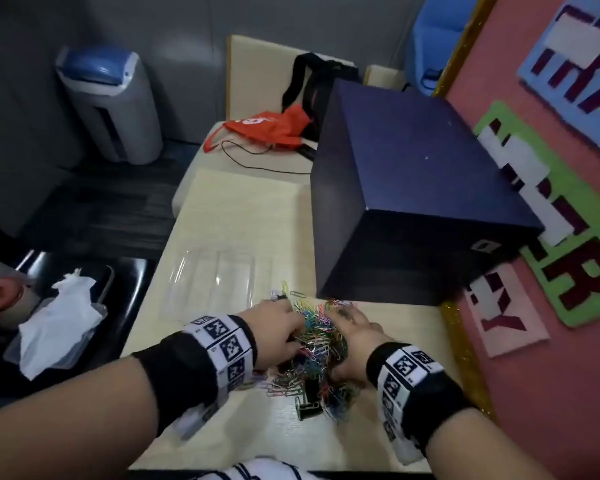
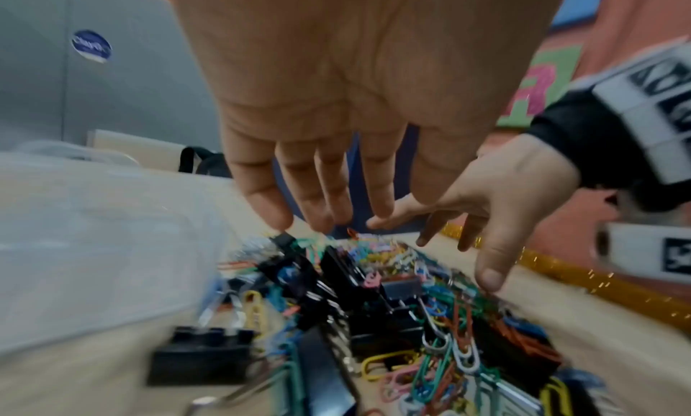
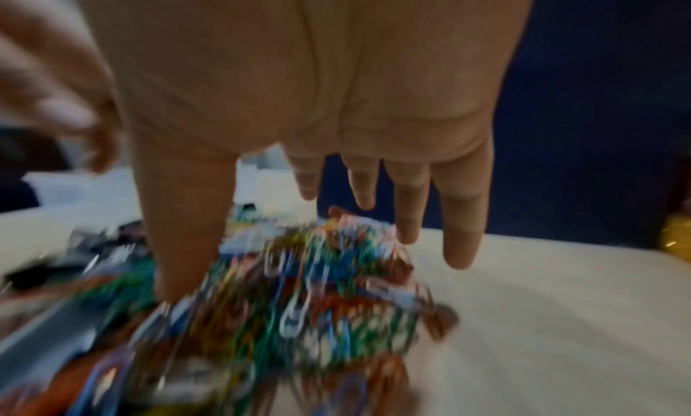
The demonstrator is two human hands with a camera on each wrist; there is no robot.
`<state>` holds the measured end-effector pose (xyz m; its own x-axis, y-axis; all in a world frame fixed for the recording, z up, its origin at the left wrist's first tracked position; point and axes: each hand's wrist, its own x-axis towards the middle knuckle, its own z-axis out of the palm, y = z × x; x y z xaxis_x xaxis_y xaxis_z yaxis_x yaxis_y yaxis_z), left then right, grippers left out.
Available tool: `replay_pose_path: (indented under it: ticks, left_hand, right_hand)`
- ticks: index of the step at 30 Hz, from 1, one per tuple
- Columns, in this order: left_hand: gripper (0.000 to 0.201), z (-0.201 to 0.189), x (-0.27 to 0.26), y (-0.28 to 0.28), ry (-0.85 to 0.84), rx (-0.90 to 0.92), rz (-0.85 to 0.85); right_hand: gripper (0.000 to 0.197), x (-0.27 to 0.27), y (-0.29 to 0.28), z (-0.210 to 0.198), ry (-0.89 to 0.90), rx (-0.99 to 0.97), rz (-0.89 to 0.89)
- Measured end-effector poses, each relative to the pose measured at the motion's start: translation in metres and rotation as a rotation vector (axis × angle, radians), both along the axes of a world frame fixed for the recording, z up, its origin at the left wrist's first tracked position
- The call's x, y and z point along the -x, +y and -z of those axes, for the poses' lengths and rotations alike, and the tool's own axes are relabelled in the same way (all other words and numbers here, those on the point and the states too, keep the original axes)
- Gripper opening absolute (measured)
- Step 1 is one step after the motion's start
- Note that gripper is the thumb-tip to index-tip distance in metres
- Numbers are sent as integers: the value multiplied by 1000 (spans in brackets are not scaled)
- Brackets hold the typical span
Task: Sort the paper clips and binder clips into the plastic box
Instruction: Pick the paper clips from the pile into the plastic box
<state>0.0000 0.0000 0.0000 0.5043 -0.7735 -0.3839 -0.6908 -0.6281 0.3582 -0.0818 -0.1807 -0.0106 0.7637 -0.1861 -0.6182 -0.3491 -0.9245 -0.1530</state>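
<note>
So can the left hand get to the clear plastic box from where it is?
Probably yes. The left hand is open at the left edge of the clip pile, and the clear plastic box lies just beyond it on the table. Nothing stands between them.

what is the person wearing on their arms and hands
The left hand and right hand are bare, with no gloves. Each wrist carries a wide black fabric wristband edged by a white strap printed with square black-and-white code markers; the right wrist's matching band shows the same markers. The forearms are uncovered, with no sleeves.
</note>
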Motion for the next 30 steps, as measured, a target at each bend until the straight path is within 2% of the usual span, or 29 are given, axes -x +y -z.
replay_pose_path:
  ticks: [3,9,11,14,20,23,30]
  left_hand:
    - [39,7,1,-25,-100,-40,13]
    - [53,19,5,-66,-170,-152,30]
    - [53,21,4,-76,-180,-246,29]
    - [45,26,3,-85,-220,-272,13]
    - [21,26,0,-82,-246,-191,51]
    - [17,23,-4,-78,-233,-119,51]
    - [18,5,-21,-64,-128,214,-156]
  right_hand:
    - [98,3,2,8,5,26,-56]
    - [61,18,-7,29,-196,39,23]
    - [53,20,-13,30,-218,10,47]
    - [46,18,-20,29,-230,-34,98]
    - [41,8,-23,27,-220,-53,173]
    - [39,2,-24,24,-212,-46,206]
    - [39,-12,-16,18,-227,-19,221]
